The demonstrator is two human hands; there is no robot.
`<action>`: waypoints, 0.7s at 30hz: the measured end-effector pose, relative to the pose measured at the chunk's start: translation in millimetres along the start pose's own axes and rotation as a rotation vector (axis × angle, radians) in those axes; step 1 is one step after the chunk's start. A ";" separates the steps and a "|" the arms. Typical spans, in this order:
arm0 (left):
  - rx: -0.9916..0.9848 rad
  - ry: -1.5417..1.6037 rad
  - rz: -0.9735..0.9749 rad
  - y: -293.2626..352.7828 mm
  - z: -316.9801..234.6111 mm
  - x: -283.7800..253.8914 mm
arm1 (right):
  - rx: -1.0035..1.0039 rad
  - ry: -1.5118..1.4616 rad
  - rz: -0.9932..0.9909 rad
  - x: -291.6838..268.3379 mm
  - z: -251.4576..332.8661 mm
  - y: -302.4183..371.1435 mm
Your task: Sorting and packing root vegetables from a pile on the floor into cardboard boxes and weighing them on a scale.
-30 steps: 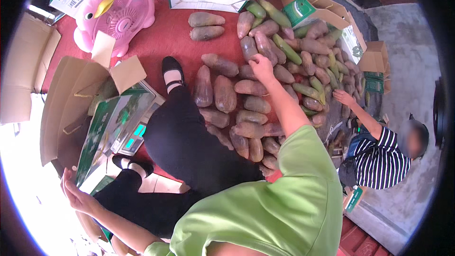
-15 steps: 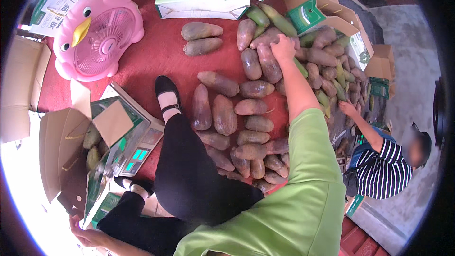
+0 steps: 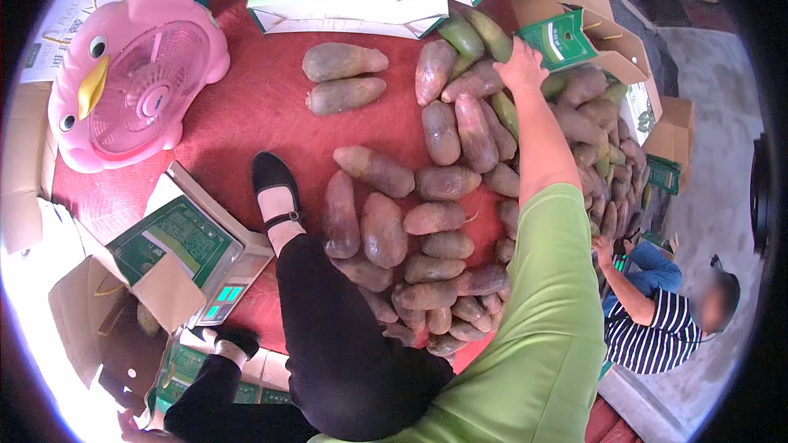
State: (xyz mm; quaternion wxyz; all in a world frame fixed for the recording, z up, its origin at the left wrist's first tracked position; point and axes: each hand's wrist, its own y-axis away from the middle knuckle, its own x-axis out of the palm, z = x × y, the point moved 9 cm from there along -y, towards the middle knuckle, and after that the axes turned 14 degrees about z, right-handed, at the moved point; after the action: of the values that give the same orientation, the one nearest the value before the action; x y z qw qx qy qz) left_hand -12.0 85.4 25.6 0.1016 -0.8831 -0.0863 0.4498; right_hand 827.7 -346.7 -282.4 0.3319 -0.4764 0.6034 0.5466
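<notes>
My right hand (image 3: pixel 523 67) reaches over the far right part of a spread of long purple and green radishes. Its fingers are apart, beside the end of a green radish (image 3: pixel 491 35); I see nothing held. A purplish radish (image 3: pixel 476 80) lies just left of the hand. At the lower left rim my left hand (image 3: pixel 139 433) shows only in part, near an opened carton (image 3: pixel 98 336); its fingers are too blurred and cut off to read. More radishes (image 3: pixel 384 230) lie in loose rows on the red carpet, right of my outstretched leg.
A pink bird-shaped fan (image 3: pixel 135 74) stands at the far left. Nearer is a digital scale (image 3: pixel 234 279) under a green-and-white carton. White cartons (image 3: pixel 345 0) stand at the back. A radish heap (image 3: pixel 591 123) fills the right, where a person in a striped shirt (image 3: pixel 665 324) works.
My right hand has moved right, away from the purplish radishes toward the green one. My left hand has dropped lower, mostly out of the picture. The whole view has shifted slightly.
</notes>
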 end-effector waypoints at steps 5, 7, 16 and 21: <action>0.082 -0.076 0.082 -13.0 21.7 -12.5 | 0.045 -0.046 0.097 3.9 11.0 -12.7; 0.048 -0.057 0.079 -12.4 22.0 -11.6 | 0.062 0.081 0.080 1.7 15.2 -14.1; 0.259 -0.272 0.155 -9.0 1.9 6.3 | 0.077 0.172 0.036 2.6 6.0 -34.5; 0.236 -0.252 0.160 -12.7 12.0 4.6 | 0.122 0.115 0.059 -8.6 -1.9 -3.5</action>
State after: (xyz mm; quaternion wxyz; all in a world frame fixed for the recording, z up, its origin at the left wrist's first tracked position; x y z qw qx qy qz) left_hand -19.9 100.0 18.4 0.1569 -0.8058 0.0254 0.5705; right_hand 834.0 -346.6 -275.3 0.3089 -0.4678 0.6676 0.4901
